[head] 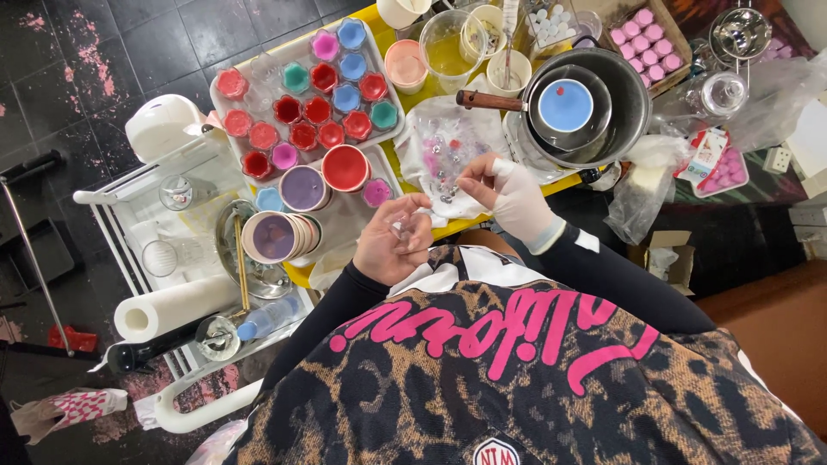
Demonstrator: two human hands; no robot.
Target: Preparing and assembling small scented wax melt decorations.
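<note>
Left hand [392, 245] has a narrow grip on a small clear glass [402, 229], fingers curled round it, held just above the near edge of the surface [392, 159]. Right hand [508, 194], in a white glove, is pinched shut at the fingertips just beside the glass; too small to tell what it pinches, if anything. Right under both hands: a clear bag [444, 146] lying open with small silver bits on it. Left of that, a white tray [226, 108] packed with cups of red, pink, blue and teal wax, plus two larger pots, one red [346, 167], one purple [303, 188], and a stack of rimmed cups [276, 237] tilted on its side. Right of the bag, a pan [594, 108] with a wooden handle, and a smaller pot of blue wax [566, 105] inside it. Risks as I see them: the glass is small and smooth, held by fingertips only, so a slip drops it onto the bag or off the near edge to the floor. The bag is loose, so a sleeve could drag it and scatter the bits. The pan handle points at the hands, and an elbow nudge could slop the blue wax. The surface is crowded, with little room to set anything down.
</note>
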